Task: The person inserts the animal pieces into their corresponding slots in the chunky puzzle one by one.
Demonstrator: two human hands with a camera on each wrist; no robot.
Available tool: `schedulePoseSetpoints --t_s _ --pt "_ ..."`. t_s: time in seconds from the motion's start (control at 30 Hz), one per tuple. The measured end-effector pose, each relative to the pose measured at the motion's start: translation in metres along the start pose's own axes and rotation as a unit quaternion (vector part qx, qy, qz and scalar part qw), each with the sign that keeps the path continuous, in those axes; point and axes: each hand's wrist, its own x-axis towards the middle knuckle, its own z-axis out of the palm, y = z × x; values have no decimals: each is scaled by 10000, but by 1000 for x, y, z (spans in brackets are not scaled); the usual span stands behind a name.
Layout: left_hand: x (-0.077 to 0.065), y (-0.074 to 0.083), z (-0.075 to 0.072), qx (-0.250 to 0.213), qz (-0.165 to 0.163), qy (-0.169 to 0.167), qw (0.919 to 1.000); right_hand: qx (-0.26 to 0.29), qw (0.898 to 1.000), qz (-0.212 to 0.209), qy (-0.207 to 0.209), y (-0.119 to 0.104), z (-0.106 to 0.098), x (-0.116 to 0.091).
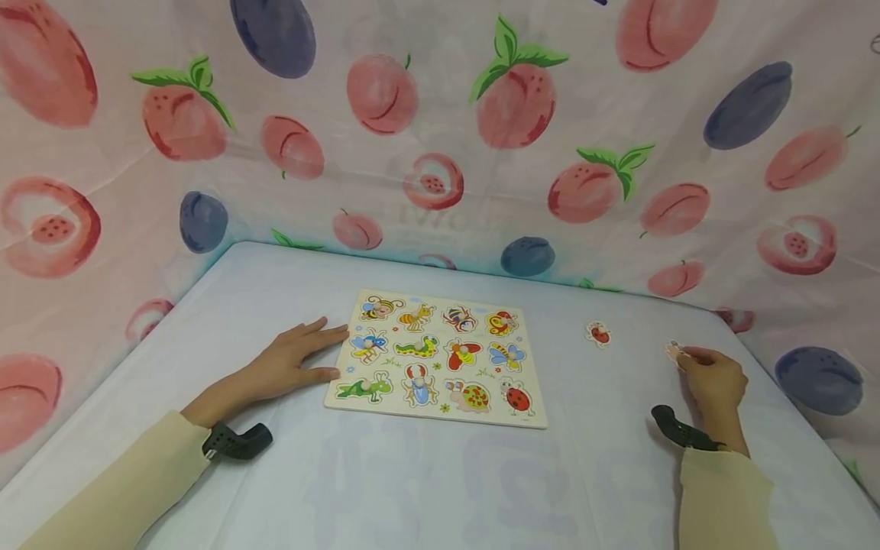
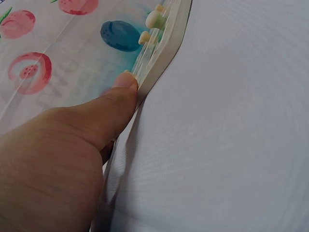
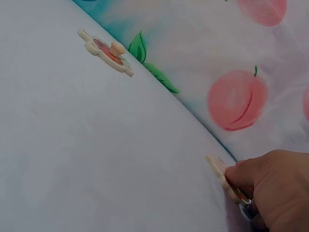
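A wooden puzzle board [image 1: 412, 411] printed with colourful insects lies flat on the table. My left hand [image 1: 292, 359] rests at its left side with fingers extended, and in the left wrist view the thumb [image 2: 126, 84] touches the board's edge. Far to the right, my right hand [image 1: 715, 382] pinches a small wooden puzzle piece [image 3: 222, 175] between thumb and fingers, which cover much of its picture. A ladybug puzzle piece [image 1: 600, 334] lies on the table between the board and the right hand, its round knob [image 3: 117, 48] facing up.
A white cloth covers the table [image 1: 412, 489]. Behind it and at both sides hangs a fruit-print curtain [image 1: 481, 191], meeting the table's back edge. Several round knobs [image 2: 153, 19] stand up from the board's surface.
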Motion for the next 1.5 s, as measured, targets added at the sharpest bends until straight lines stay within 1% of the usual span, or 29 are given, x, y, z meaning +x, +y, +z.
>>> schedulePoseSetpoints --t_s 0.2,0.37,0.57,0.7,0.87,1.07,1.27,1.5 --pt "0 -2 0 -28 -84 -59 9999 -269 9995 -133 -23 -4 -1 -2" --pt "-1 -2 1 -50 -115 -62 9999 -187 9997 -65 -156 -5 -1 -1" --pt "0 -3 1 -45 -115 -74 9999 -133 9996 -168 -166 -2 3 2" --pt "0 -2 1 -33 -73 -83 9999 -73 9994 -191 -263 -4 4 3" --pt "1 -1 0 -13 -51 -85 10000 -62 9990 -360 -265 -11 3 2" --pt "1 -1 0 11 -26 -68 10000 -111 9975 -667 -217 -24 -1 -1" --pt "1 -2 1 -11 -8 -56 10000 1 9943 -1011 -326 -33 -4 -4" --pt "1 -4 0 -31 -40 -93 9999 -55 9913 -1215 -500 -44 -2 -8"
